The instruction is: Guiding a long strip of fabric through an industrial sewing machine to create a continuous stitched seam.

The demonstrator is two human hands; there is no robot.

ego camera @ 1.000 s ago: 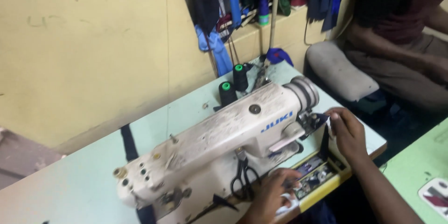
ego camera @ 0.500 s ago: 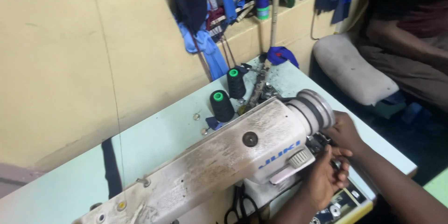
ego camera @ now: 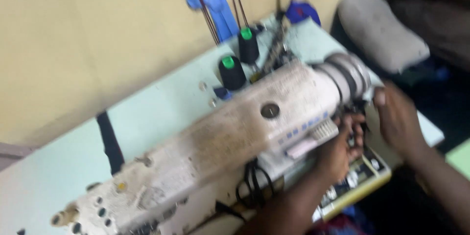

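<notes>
Blurrily, both the left hand (ego camera: 338,149) and right hand (ego camera: 399,117) crowd the sewing machine's (ego camera: 235,137) handwheel (ego camera: 350,76).

black thread cones (ego camera: 231,72), scissors (ego camera: 254,186), grey cushion (ego camera: 382,29)

Both hands (ego camera: 338,149) (ego camera: 399,117) close together, fingers curled

Head view: steep downward look, close (blurred), over sewing machine (ego camera: 235,142).
</notes>
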